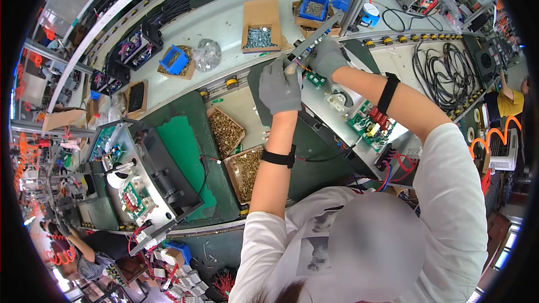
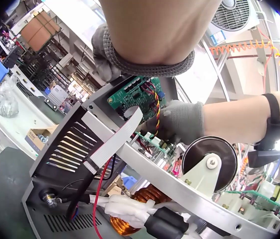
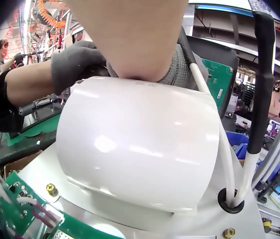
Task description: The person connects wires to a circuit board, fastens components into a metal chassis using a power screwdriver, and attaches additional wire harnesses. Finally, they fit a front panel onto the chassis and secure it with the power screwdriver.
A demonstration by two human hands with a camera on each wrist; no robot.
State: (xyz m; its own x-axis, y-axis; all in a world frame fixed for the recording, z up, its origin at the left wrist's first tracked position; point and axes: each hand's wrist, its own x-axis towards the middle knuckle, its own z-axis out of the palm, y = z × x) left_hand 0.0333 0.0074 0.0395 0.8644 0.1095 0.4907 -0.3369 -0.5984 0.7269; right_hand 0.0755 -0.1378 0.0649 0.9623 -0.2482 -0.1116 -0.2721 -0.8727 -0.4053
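A part-assembled electrical unit lies in front of me, with its slotted dark end panel (image 2: 69,149) standing upright. My gloved left hand (image 1: 279,87) grips the panel's edge, its fingers bent over it. A green circuit board (image 2: 137,94) with a red and yellow twisted wire is fixed at this panel. Close to that board is my gloved right hand (image 1: 328,59); in the left wrist view the same hand (image 2: 180,122) reaches in from the right. Its fingertips are hidden, and I cannot tell what they hold. A glossy white cylinder (image 3: 140,144) stands before the right wrist.
To the left is a second opened unit (image 1: 132,182). Two boxes of brass-coloured fasteners, one box (image 1: 226,132) and another box (image 1: 245,174), sit between the units. Beyond them are a carton of screws (image 1: 260,36), a blue bin (image 1: 314,7) and a metal post (image 1: 361,0). Coiled black cables (image 1: 443,70) lie right.
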